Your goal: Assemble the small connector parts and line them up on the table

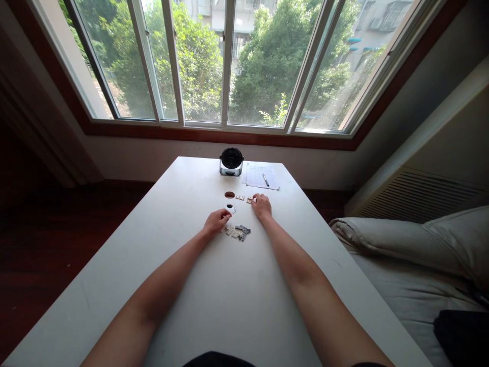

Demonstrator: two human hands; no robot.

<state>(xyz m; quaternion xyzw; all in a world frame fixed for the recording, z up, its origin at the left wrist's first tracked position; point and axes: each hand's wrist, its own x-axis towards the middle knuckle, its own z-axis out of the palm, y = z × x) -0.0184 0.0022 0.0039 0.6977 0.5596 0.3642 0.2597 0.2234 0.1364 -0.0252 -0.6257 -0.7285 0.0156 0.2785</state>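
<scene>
My left hand (pixel 217 221) is closed in a pinch just left of a small pile, and whatever its fingertips hold is too small to make out. That pile mixes beige toy bricks (pixel 233 232) and grey toy bricks (pixel 243 232), lying loose on the white table (pixel 237 285). Farther off, my right hand (pixel 262 205) has its fingers closed at a beige toy brick (pixel 249 199) and seems to grip it. To the left of that lies a flat row of beige bricks (pixel 240 197).
A round hole (pixel 229 194) is cut in the tabletop, with its white ring cover (pixel 230 209) nearer me. A small black fan (pixel 231 160) stands at the far edge. Beside it are paper sheets (pixel 260 175) with a pen (pixel 265 180). A couch (pixel 397 244) is at the right.
</scene>
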